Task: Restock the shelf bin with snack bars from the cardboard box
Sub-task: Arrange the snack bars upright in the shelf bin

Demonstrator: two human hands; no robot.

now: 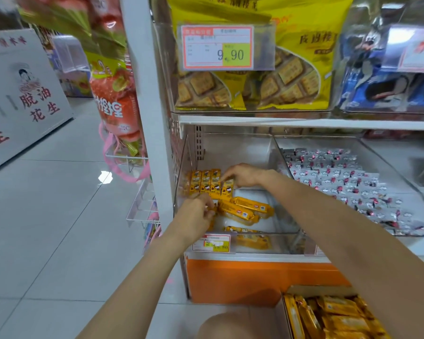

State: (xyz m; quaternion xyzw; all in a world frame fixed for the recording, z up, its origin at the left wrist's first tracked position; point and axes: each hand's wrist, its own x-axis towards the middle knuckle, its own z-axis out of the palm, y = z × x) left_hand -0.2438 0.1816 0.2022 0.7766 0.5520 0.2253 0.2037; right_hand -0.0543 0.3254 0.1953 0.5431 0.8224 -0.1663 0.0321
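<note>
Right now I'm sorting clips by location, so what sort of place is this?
Most likely a grocery or snack shop aisle: a clear shelf bin of wrapped snack bars, a printed price tag reading 9.90, and a cardboard box of more bars on the tiled floor.

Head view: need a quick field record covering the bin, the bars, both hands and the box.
shelf bin: clear, lower shelf, partly filled
upright row: four bars standing at the back left
loose bars: lying flat mid-bin
right hand: pinches the rightmost upright bar
left hand: fingers curled in front of the row, grip unclear
cardboard box: on the floor at lower right, holds more bars
</note>
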